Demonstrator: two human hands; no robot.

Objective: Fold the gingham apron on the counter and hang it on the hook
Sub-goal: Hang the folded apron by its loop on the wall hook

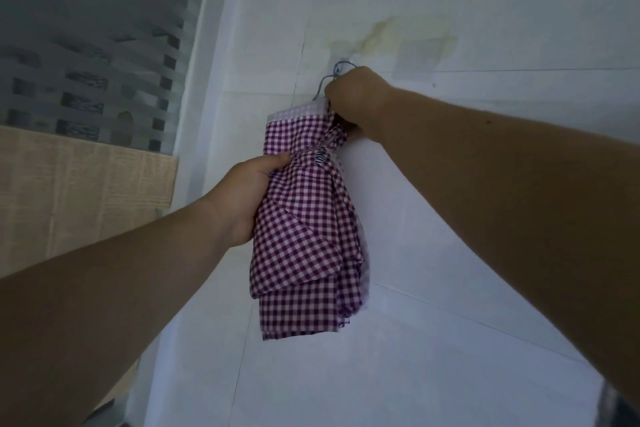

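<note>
The purple-and-white gingham apron point(308, 236) hangs folded in a long bundle against the white tiled wall. My left hand point(247, 191) grips its left side about a third of the way down. My right hand point(353, 97) is closed on the apron's top corner, where a thin blue loop point(329, 78) runs up to a small hook point(346, 62) on the wall. The hook itself is mostly hidden behind my right hand's fingers. A white band edges the apron's top.
A clear adhesive pad point(420, 54) and yellowish glue stains mark the wall right of the hook. A frosted window point(97, 38) with a lattice behind it fills the upper left, with a pale wood-look panel point(79, 191) under it.
</note>
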